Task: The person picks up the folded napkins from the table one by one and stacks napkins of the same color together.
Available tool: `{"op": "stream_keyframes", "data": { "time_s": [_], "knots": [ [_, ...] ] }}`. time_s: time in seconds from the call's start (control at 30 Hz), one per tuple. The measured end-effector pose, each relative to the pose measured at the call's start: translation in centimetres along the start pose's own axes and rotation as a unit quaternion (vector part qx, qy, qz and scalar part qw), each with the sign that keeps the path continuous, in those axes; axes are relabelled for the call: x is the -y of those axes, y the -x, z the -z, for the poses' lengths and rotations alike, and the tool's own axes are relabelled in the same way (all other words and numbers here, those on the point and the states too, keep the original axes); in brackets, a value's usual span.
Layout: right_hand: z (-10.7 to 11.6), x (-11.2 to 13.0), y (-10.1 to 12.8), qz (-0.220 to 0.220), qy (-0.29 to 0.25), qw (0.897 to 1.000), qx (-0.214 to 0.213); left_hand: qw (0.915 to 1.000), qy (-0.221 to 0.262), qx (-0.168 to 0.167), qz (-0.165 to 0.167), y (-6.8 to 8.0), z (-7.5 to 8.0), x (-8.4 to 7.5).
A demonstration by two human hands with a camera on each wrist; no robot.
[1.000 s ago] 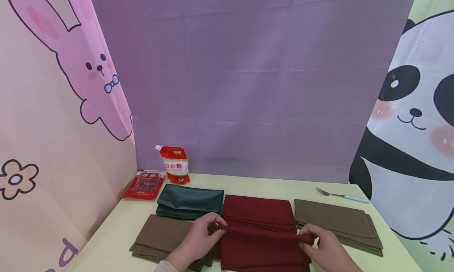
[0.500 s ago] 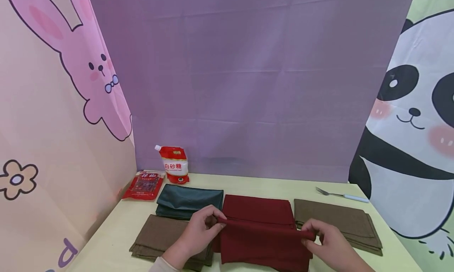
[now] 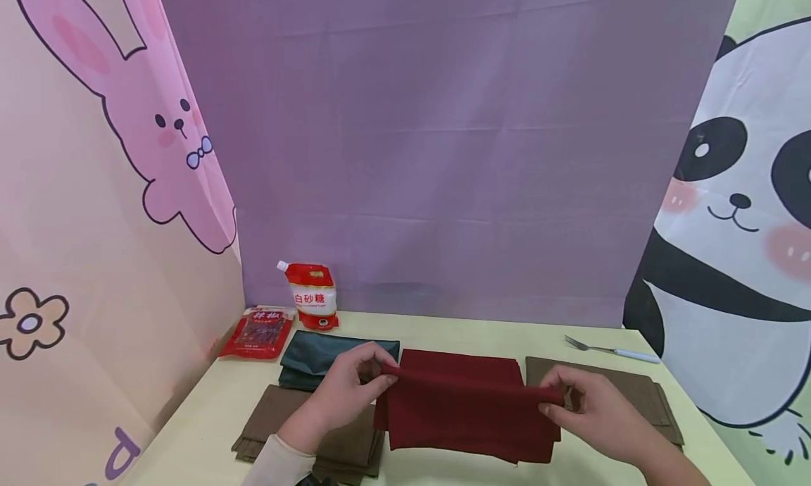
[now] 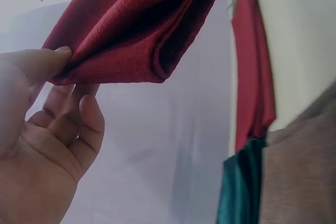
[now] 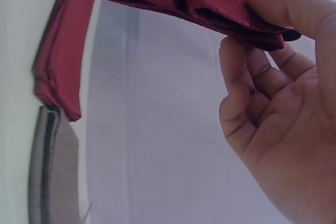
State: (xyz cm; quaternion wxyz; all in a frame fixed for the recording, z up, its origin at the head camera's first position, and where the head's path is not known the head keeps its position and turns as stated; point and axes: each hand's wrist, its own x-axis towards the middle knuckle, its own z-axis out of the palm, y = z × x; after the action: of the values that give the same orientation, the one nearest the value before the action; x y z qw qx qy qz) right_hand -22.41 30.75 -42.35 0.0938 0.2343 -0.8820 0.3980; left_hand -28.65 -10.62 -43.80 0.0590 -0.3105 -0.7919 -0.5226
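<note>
Rising with the left hand (image 3: 351, 387) and the right hand (image 3: 586, 408), the folded red cloth (image 3: 469, 419) is hanging higher than it was half a second ago, and its lower edge is now leaving more of the pale surface (image 3: 437, 472) showing below. The left hand is pinching one end of the top edge between thumb and fingers, and the right hand is gripping the other end the same way, so the cloth is stretching nearly level between them. Both wrist views are showing its layers loosely folded and gaping a little at the ends.

Behind it, the red stack (image 3: 459, 363) is lying flat and is partly disappearing behind the raised cloth. The left hand is now covering part of the dark green cloth (image 3: 317, 352), while the left brown stack (image 3: 272, 415) and the right brown stack (image 3: 640, 394) are staying put at either side.

For the handling, this rise is apparently meaning that the cloth is no longer resting on the surface and that both hands are carrying its weight.
</note>
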Motion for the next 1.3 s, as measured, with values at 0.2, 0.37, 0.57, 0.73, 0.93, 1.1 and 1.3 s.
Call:
{"op": "stream_keyframes", "data": {
  "time_s": [0.2,0.37,0.57,0.73,0.93,1.1,1.3],
  "knots": [
    [0.8,1.0,-0.5,0.006,-0.01,1.0,-0.017,0.999,0.045,0.006,0.0,-0.8,0.8,-0.9],
    [1.1,1.6,-0.9,0.013,-0.012,0.999,-0.04,0.9982,0.06,-0.001,-0.002,-1.3,1.5,-1.6],
    [1.1,2.1,-1.4,0.026,-0.017,0.998,-0.06,0.998,0.059,-0.018,-0.015,-1.6,1.9,-2.0],
    [1.3,2.8,-2.0,0.013,-0.045,0.996,-0.073,0.9975,0.048,-0.047,-0.022,-1.9,2.1,-2.2],
    [1.4,3.0,-2.7,0.009,-0.013,0.994,-0.111,0.9952,0.046,-0.079,-0.035,-2.5,2.2,-2.4],
    [1.2,2.7,-3.5,0.011,-0.023,0.99,-0.137,0.992,0.038,-0.109,-0.051,-3.2,2.1,-2.1],
    [0.8,2.4,-4.1,0.025,-0.057,0.986,-0.158,0.9879,0.051,-0.14,-0.043,-3.8,1.9,-1.9]
  ]
}}
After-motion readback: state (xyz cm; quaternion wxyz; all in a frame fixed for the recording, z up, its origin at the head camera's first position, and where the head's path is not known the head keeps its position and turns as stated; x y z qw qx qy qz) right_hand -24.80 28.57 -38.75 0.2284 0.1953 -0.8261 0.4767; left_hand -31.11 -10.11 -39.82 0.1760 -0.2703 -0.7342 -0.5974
